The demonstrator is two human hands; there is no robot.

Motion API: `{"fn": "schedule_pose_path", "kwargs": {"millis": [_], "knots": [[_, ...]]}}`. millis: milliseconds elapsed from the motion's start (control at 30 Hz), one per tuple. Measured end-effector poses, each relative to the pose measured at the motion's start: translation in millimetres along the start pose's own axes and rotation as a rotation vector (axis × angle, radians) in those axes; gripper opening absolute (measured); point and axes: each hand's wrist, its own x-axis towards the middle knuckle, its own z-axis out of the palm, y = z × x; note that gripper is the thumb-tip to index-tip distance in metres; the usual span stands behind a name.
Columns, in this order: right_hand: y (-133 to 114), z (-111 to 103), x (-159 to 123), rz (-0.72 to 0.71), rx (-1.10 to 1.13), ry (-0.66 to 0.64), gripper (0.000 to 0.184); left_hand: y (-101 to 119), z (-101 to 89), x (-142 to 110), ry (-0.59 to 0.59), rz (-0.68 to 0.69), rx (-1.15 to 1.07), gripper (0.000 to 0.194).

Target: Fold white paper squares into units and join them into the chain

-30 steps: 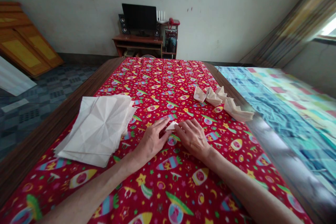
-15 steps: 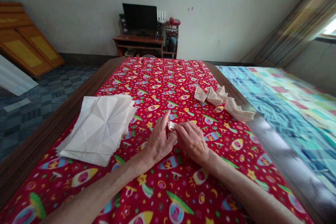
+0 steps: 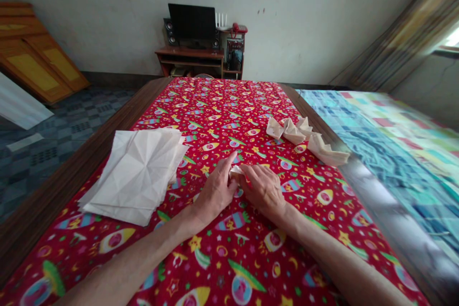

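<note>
Between my two hands is a small folded piece of white paper (image 3: 235, 170), mostly covered by fingers. My left hand (image 3: 217, 190) pinches it from the left, thumb and index finger closed around its edge. From the right, my right hand (image 3: 263, 190) grips the same paper with curled fingers. On the left of the table lies a stack of creased paper sheets (image 3: 139, 172), the top one marked with star-shaped folds. Over on the right, several folded paper pieces (image 3: 294, 132) with pointed tips sit in a loose row, the nearest being a longer nested group (image 3: 326, 150).
A red patterned cloth (image 3: 229, 258) covers the table, whose brown wooden edge (image 3: 118, 110) shows on the left. To the right is a bed with a blue checked cover (image 3: 337, 124). At the far wall stands a desk with a monitor (image 3: 192, 25).
Both hands stay together around the small paper. The fingers have shifted slightly, and less of the paper shows between them. The stack and the folded pieces have not moved on the table.
</note>
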Motion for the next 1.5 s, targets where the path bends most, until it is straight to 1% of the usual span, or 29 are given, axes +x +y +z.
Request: {"fn": "schedule_pose_path", "kwargs": {"millis": [67,133,200,333,400,433,567,667,767,833,933,1033,1133,1200,1300,1433,1500], "knots": [[2.6,-0.2,-0.4,-0.018,0.013,-0.015,0.018,-1.8,-1.8,0.1,-0.021,0.026,0.000,0.065],[5.3,-0.1,-1.4,-0.012,0.067,-0.011,0.019,-3.2,-4.5,1.4,-0.017,0.042,0.003,0.062],[7.1,0.5,-3.2,0.022,0.148,0.009,0.020,-3.7,-7.1,3.3,0.012,0.040,0.022,0.051],[5.9,3.5,-8.8,0.119,0.309,0.035,0.021,-3.1,-9.0,5.9,0.082,0.020,0.052,0.021],[3.8,4.6,-10.8,0.160,0.346,0.042,0.021,-3.0,-8.6,5.9,0.082,0.015,0.038,0.014],[2.8,4.7,-11.2,0.173,0.342,0.034,0.021,-3.2,-8.4,5.5,0.062,0.017,0.027,0.013],[0.6,1.5,-8.3,0.209,0.208,-0.060,0.016,-4.1,-8.4,4.2,-0.057,0.013,0.001,0.016],[2.1,-1.4,-5.7,0.194,0.117,-0.117,0.012,-3.8,-9.8,3.6,-0.098,0.028,0.023,0.016],[4.9,-2.5,-6.3,0.142,0.055,-0.135,0.011,-3.7,-11.7,2.0,-0.131,0.075,0.065,0.013],[6.6,-3.2,-8.2,0.081,0.022,-0.126,0.012,-4.2,-13.0,0.1,-0.161,0.118,0.102,0.011],[7.8,-5.2,-10.5,0.014,-0.023,-0.122,0.015,-5.0,-14.3,-2.7,-0.199,0.186,0.144,0.019],[7.4,-7.3,-9.5,0.013,-0.070,-0.145,0.014,-5.0,-14.3,-4.6,-0.219,0.221,0.166,0.026],[6.3,-7.2,-5.3,0.033,-0.101,-0.183,0.015,-4.5,-13.6,-5.4,-0.224,0.217,0.171,0.024],[6.0,-5.1,-2.9,0.047,-0.107,-0.198,0.011,-4.2,-13.2,-5.6,-0.213,0.209,0.176,0.023],[6.9,0.2,-2.3,0.054,-0.094,-0.198,0.008,-4.4,-12.7,-5.4,-0.196,0.211,0.185,0.022],[8.5,4.8,-2.9,0.133,-0.092,-0.176,0.010,-5.5,-11.6,-4.9,-0.172,0.221,0.217,0.018],[8.4,4.2,-1.4,0.172,-0.081,-0.192,0.006,-5.9,-11.3,-4.9,-0.172,0.223,0.227,0.016]]}}
